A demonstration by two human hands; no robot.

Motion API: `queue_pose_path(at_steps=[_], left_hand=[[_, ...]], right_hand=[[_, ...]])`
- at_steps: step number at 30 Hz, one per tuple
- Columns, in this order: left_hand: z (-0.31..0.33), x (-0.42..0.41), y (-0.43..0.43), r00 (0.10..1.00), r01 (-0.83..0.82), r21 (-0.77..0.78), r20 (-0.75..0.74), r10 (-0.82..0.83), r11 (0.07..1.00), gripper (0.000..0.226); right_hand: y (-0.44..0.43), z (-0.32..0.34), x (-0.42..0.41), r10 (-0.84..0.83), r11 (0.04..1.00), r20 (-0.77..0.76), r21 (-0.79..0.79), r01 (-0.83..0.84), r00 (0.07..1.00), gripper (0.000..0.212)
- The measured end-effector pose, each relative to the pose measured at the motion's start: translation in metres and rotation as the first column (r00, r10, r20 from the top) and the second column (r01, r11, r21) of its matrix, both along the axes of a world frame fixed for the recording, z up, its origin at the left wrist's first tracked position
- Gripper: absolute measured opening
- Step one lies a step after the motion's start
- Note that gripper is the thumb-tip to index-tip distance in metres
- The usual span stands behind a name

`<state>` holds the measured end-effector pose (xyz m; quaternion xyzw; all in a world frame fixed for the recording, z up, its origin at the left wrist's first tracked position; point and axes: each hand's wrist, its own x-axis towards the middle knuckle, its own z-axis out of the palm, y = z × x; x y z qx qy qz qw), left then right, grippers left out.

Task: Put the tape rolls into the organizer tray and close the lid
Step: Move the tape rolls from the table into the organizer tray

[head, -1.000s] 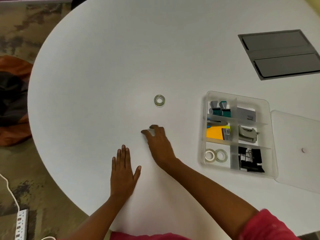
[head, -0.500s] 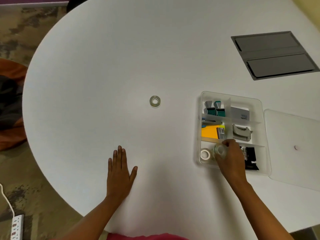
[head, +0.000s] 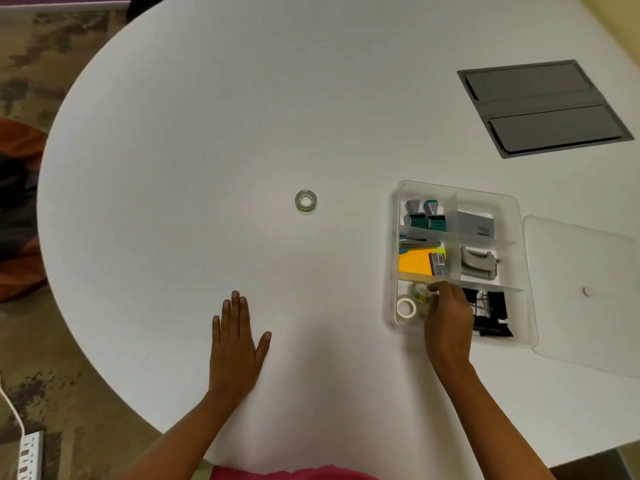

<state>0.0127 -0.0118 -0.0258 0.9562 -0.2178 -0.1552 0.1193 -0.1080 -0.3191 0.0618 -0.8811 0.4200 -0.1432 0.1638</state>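
Right hand [head: 448,315] pinches a clear tape roll [head: 419,293] over the tray's [head: 519,216] 7 o'clock compartment beside another roll [head: 406,308], grouping them; left hand [head: 237,344] lies spread flat for balance.

A grey hatch panel [head: 545,108] sat in the white table [head: 207,116]; a power strip [head: 29,455] lay on the carpet [head: 52,46].

Three tape rolls: one on the counter [head: 207,133] at [head: 306,201], two in the organizer tray [head: 512,202] (white [head: 406,307], clear [head: 419,292]). One lid [head: 585,292], two stamps [head: 424,216], one orange pad [head: 414,263], one hole punch [head: 479,262].
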Motion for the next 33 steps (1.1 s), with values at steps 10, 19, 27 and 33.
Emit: queue_pose_path(at_steps=[10,19,27,33], left_hand=[[0.002,0.003,0.000,0.999,0.043,-0.011,-0.015,-0.043,0.999,0.079],[0.003,0.006,0.002,0.998,0.049,-0.002,-0.032,-0.049,0.999,0.079],[0.004,0.008,0.002,0.997,0.067,0.021,-0.037,-0.066,0.998,0.079],[0.005,0.008,0.002,0.996,0.067,0.016,-0.057,-0.066,0.998,0.082]], right_hand=[[0.011,0.029,0.125,0.373,0.920,0.198,0.050,-0.389,0.907,0.029],[0.026,-0.004,0.237,0.655,0.755,-0.203,0.231,-0.614,0.728,0.060],[0.025,-0.022,0.253,0.650,0.742,-0.381,0.130,-0.658,0.658,0.046],[0.019,-0.002,0.230,0.570,0.814,-0.075,0.187,-0.550,0.818,0.043]])
